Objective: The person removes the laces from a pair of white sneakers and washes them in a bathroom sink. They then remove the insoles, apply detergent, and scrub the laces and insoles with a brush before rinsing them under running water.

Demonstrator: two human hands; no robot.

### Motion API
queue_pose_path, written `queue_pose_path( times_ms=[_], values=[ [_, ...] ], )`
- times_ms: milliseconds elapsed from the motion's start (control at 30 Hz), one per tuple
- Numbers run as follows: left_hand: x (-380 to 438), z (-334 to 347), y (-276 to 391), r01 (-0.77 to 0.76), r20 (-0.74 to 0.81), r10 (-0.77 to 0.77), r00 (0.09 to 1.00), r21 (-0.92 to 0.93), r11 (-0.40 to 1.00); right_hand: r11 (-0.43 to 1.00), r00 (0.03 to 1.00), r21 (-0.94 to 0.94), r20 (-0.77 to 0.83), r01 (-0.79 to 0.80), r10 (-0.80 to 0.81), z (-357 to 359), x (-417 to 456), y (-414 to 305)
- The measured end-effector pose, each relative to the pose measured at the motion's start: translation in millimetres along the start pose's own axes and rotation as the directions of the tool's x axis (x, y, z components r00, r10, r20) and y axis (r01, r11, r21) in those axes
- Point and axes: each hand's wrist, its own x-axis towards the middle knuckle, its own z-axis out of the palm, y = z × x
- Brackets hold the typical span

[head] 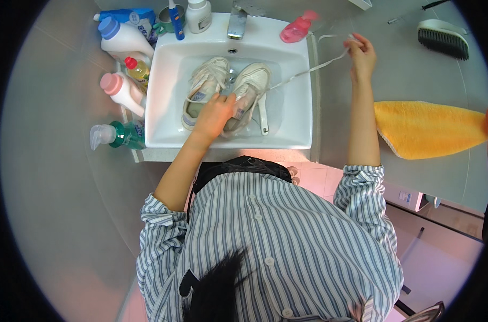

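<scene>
Two white lace-up shoes lie in the white washbasin (296,133), which holds water. My left hand (215,114) grips the near-left edge of the right shoe (254,76), by its lace opening. The left shoe (217,70) rests beside it with its loose lace bunched over the top. Up and to the right, beyond the basin's rim, my right hand (362,56) pinches a white shoelace (304,73). That lace runs fairly taut back to the right shoe, and its free end hangs past my fingers. A white handle (263,114) lies in the water beside the right shoe.
Bottles, including a green pump bottle (125,135) and a pink-capped bottle (123,92), crowd the basin's left side. A faucet (237,22) and pink pump bottle (297,29) stand behind. A brush (443,38) and yellow towel (429,129) lie on the right.
</scene>
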Motion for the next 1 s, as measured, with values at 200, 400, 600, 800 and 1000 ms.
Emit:
queue_pose_path(
  times_ms=[200,400,600,800,1000],
  values=[
    [4,-6,0,0.084,0.014,-0.083,0.996,-0.117,0.99,0.827,0.776,-0.486,0.623,0.281,0.102,26,-67,17],
    [4,-6,2,0.08,-0.003,-0.081,0.997,-0.095,0.992,0.703,0.668,-0.366,0.715,0.61,-0.208,107,-164,45],
    [8,-13,9,0.098,0.006,-0.097,0.995,-0.054,0.994,0.619,0.538,-0.327,0.822,0.714,-0.186,123,-164,53],
    [35,-3,24,0.046,-0.277,-0.003,0.961,0.151,0.987,0.557,0.449,-0.292,0.878,0.777,-0.166,121,-167,22],
    [34,23,20,0.269,-0.097,-0.268,0.959,-0.004,0.963,0.63,0.577,-0.266,0.735,0.73,-0.358,111,-154,25]
  ],
)
